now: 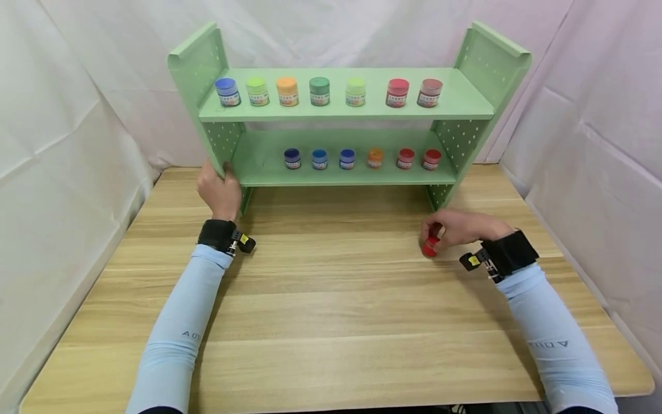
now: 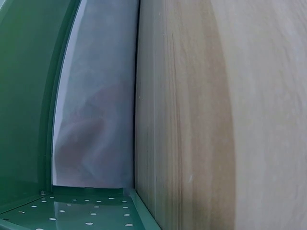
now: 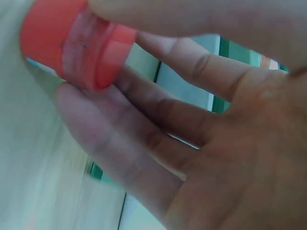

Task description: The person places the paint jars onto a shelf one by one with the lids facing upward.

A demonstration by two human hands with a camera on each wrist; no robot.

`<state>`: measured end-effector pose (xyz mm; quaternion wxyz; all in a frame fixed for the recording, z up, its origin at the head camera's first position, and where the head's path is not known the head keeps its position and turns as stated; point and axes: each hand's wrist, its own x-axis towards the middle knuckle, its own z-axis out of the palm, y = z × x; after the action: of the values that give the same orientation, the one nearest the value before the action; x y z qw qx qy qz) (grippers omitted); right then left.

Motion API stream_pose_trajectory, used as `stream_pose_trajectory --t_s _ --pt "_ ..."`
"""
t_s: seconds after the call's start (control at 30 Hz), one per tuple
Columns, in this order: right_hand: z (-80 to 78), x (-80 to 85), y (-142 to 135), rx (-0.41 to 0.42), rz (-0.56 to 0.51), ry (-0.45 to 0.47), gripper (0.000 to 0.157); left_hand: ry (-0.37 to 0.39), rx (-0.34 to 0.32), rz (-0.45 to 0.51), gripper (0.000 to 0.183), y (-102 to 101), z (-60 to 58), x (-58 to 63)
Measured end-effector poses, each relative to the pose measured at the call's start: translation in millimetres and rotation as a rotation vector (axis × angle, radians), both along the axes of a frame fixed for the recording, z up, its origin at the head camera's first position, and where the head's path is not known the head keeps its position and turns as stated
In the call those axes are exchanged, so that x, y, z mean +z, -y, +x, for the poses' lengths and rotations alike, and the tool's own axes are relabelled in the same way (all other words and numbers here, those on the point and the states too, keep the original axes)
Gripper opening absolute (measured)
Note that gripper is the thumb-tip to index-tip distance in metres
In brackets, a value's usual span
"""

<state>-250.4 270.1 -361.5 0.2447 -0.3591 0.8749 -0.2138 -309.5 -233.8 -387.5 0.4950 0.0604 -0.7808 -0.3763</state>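
My left hand (image 1: 221, 192) grips the lower left side panel of a light green two-tier shelf (image 1: 331, 127), thumb at its edge. That hand is out of sight in the left wrist view, where the shelf's perforated panel (image 2: 91, 211) shows beside the tabletop. Low over the table, in front of the shelf's right leg, my right hand (image 1: 460, 225) holds a small red paint jar (image 1: 429, 247) between thumb and fingers. In the right wrist view the jar (image 3: 45, 36) lies tilted against the fingertips; whether it touches the table I cannot tell.
Several larger paint jars, among them a dark green one (image 1: 319, 92), stand in a row on the upper tier. Several smaller jars, including an orange one (image 1: 374, 157), line the lower tier. White cloth (image 1: 67, 115) hangs around the wooden table (image 1: 331, 322).
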Motion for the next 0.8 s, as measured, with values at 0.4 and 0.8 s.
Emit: stream_pose_trajectory --t_s 0.4,0.8 --pt "-28.5 -5.7 38.3 -0.015 -0.042 -0.188 0.026 -0.007 0.0 0.0 0.024 -1.9 -1.1 1.3" --pt "-32.6 -13.3 42.9 -0.058 -0.103 -0.288 0.023 0.009 0.003 -0.022 0.022 -1.1 -1.3 1.5"
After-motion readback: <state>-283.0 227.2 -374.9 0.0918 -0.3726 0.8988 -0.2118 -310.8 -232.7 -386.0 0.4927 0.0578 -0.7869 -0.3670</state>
